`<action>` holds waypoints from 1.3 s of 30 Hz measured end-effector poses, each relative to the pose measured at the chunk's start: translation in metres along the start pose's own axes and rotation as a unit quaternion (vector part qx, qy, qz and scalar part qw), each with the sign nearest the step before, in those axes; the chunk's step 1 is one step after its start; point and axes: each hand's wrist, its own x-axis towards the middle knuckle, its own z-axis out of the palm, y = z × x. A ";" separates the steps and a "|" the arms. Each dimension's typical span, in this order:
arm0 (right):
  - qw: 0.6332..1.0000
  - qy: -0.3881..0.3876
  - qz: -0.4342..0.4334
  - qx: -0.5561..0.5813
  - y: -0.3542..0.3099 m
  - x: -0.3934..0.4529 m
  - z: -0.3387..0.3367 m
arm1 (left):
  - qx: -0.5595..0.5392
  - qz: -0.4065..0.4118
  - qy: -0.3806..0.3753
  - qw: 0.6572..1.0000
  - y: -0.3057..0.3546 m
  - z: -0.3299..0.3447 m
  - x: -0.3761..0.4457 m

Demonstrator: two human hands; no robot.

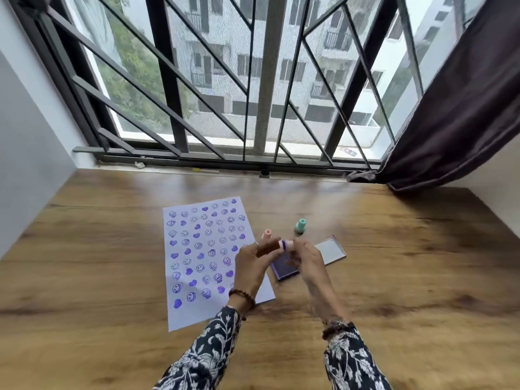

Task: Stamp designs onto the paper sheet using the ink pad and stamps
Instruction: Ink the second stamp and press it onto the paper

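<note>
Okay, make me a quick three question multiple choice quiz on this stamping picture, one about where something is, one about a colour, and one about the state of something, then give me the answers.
1. Where does the open purple ink pad lie?
A. On the wooden table, right of the white paper sheet
B. On the window sill
C. On top of the paper

2. What colour are the stamped hearts and smiley faces on the white paper sheet?
A. Green
B. Purple
C. Red

3. What is the state of the small pink and purple stamp?
A. Lying on the paper
B. Standing beside the teal stamp
C. Held between both hands above the ink pad

Answers:
1 A: the pad rests on the wooden table just past the sheet's right edge.
2 B: every print is purple.
3 C: the left hand and right hand meet on it, while the teal stamp stands alone.
</note>
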 end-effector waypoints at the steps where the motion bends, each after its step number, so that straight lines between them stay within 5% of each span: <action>1: 0.999 0.015 0.028 0.025 0.001 0.002 0.002 | 0.009 0.003 0.001 1.000 -0.001 -0.003 -0.001; 8: 0.980 0.025 0.119 0.158 0.010 0.010 -0.010 | 0.011 0.000 0.021 1.000 -0.006 -0.029 -0.002; 13: 0.990 0.089 0.006 -0.105 0.018 0.010 -0.014 | 0.022 -0.016 0.030 0.999 -0.013 -0.033 0.004; 20: 0.865 0.070 -0.188 -0.461 0.033 -0.008 -0.005 | 0.065 -0.029 -0.001 0.997 -0.021 -0.026 0.014; 28: 0.792 -0.014 -0.133 -0.596 0.008 0.023 0.009 | 0.102 -0.041 -0.014 0.994 -0.036 -0.015 0.023; 34: 0.804 -0.079 -0.062 -0.586 -0.016 0.034 0.014 | 0.122 -0.010 -0.013 0.992 -0.025 -0.033 0.023; 39: 0.872 0.032 -0.075 -0.483 0.001 0.006 0.010 | 0.189 0.068 0.025 0.979 -0.026 -0.060 0.011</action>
